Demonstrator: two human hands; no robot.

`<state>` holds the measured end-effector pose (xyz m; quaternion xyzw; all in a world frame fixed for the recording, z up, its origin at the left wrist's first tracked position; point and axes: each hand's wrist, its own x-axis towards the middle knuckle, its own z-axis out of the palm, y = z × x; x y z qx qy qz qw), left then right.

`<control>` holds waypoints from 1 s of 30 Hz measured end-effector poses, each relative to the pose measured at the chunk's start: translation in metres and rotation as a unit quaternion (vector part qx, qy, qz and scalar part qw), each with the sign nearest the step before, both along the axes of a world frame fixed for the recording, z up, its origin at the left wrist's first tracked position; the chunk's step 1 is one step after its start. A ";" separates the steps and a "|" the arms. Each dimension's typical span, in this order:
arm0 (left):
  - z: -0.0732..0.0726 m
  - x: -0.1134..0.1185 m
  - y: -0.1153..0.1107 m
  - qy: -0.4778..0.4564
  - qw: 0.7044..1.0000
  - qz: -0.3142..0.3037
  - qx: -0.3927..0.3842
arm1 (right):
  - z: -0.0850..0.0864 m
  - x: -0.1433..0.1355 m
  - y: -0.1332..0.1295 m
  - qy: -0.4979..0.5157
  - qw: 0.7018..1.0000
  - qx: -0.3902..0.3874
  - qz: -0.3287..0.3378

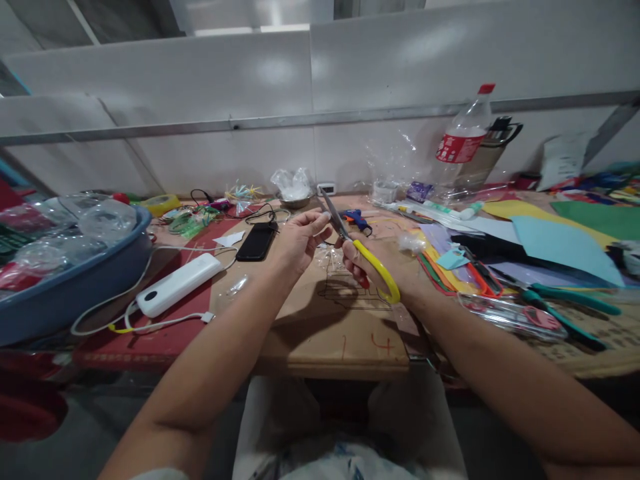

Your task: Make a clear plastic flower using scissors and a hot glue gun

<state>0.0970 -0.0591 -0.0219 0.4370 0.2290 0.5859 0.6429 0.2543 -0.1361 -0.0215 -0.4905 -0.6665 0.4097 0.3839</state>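
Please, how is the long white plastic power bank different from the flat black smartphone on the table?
The long white plastic power bank is pale, but the flat black smartphone is dark. The power bank is thick with rounded ends; the smartphone is a thin rectangle. The power bank lies nearer to the person's body, the smartphone farther. Both lie on the table.

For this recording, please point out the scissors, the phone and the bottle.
Scissors (pixel 371 257): head view, on the yellow handle.
Phone (pixel 257 242): head view, on the dark screen.
Bottle (pixel 459 148): head view, on the red label.
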 end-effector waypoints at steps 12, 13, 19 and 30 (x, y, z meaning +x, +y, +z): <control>0.000 0.002 -0.001 -0.002 1.000 -0.004 -0.006 | -0.017 0.009 0.015 -0.042 0.996 0.074 0.003; 0.000 0.002 -0.001 -0.001 1.000 -0.003 -0.006 | -0.017 0.009 0.014 -0.039 0.997 0.073 0.004; 0.000 0.002 -0.002 0.001 1.000 -0.001 -0.001 | -0.015 0.008 0.009 -0.028 0.997 0.072 0.003; 0.002 0.001 -0.003 0.013 1.000 -0.002 0.002 | -0.016 0.008 0.011 -0.011 0.999 0.047 0.003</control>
